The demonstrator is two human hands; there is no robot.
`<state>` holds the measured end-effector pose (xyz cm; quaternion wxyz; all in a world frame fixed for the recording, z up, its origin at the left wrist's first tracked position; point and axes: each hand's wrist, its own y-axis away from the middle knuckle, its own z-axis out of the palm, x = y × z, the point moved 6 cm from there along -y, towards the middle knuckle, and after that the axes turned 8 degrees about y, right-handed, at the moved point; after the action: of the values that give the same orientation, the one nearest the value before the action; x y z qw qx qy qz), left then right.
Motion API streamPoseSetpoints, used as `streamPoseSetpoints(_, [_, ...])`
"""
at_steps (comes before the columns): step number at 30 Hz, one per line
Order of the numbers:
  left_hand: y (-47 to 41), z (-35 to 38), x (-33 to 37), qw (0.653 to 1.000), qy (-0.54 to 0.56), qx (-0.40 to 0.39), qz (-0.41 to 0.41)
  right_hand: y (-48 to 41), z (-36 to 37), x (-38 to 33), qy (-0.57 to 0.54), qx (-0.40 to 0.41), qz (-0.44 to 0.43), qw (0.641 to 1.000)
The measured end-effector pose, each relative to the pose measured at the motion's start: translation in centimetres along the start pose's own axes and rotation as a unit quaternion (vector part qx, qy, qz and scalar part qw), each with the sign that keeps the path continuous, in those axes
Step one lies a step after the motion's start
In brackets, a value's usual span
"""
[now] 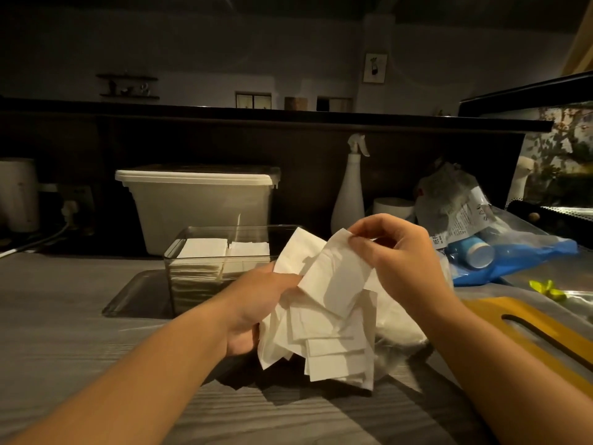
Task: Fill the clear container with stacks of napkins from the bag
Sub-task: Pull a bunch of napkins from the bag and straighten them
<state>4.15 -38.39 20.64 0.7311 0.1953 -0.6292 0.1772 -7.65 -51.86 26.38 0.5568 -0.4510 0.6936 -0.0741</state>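
left hand (pixel 253 313) clutching napkins (pixel 333 303) hanging long-axis down, right hand (pixel 404 258) pinching top corner, clear container (pixel 176 244) behind

The napkins (pixel 333 284) I'm holding in front of the clear container (pixel 224 227) are looking like soft, matt white paper. The clear container is gleaming as smooth, glossy plastic; behind it a milky plastic tub (pixel 202 207) is standing.

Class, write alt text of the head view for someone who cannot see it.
The left hand grips a bunch of white paper napkins while the right hand pinches its top corner, above a grey wood-grain counter. Behind, a clear rectangular container holds stacked napkins.
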Motion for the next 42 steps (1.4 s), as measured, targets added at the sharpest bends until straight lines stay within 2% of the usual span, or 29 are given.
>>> streamPoseSetpoints(3, [-0.1,-0.2,0.0,1.000,-0.022,0.006,0.020,-0.1,0.3,-0.2,-0.170,-0.073,0.060,0.981])
streamPoseSetpoints(5, [0.1,0.3,0.3,0.998,-0.042,-0.016,0.040,0.0,0.5,-0.7,-0.221,-0.103,0.066,0.968])
streamPoseSetpoints(11, [0.2,1.4,0.3,0.992,-0.094,-0.064,0.060,0.5,2.2,0.9,-0.154,-0.020,0.092,0.984])
streamPoseSetpoints(17, [0.2,1.8,0.3,0.989,-0.106,-0.082,0.059,0.5,2.5,2.1,-0.163,-0.043,0.171,0.971])
streamPoseSetpoints(22, [0.0,1.7,0.0,0.991,-0.096,-0.088,0.043,0.4,2.5,1.8,-0.144,-0.040,0.148,0.978])
streamPoseSetpoints(27, [-0.1,1.3,-0.6,0.998,-0.026,-0.059,0.010,0.3,2.2,2.0,-0.132,0.004,0.108,0.985])
streamPoseSetpoints(31, [0.3,2.0,-1.1,0.996,-0.034,-0.088,-0.001,0.2,1.7,1.9,-0.106,0.039,0.074,0.991])
streamPoseSetpoints(35, [0.4,1.7,-0.1,0.996,-0.045,-0.064,0.050,-0.4,-0.5,1.9,-0.132,0.102,0.066,0.984])
streamPoseSetpoints(37, [0.5,0.8,1.2,0.995,-0.035,-0.036,0.085,-0.8,-1.9,1.5,-0.186,0.120,0.081,0.972])
streamPoseSetpoints(39, [0.7,0.2,2.3,0.994,0.001,-0.027,0.102,-1.2,-2.7,0.8,-0.265,0.088,0.088,0.956])
streamPoseSetpoints(42, [0.5,-0.9,2.9,0.992,0.004,0.005,0.122,-1.0,-1.9,-1.1,-0.315,-0.063,0.058,0.945])
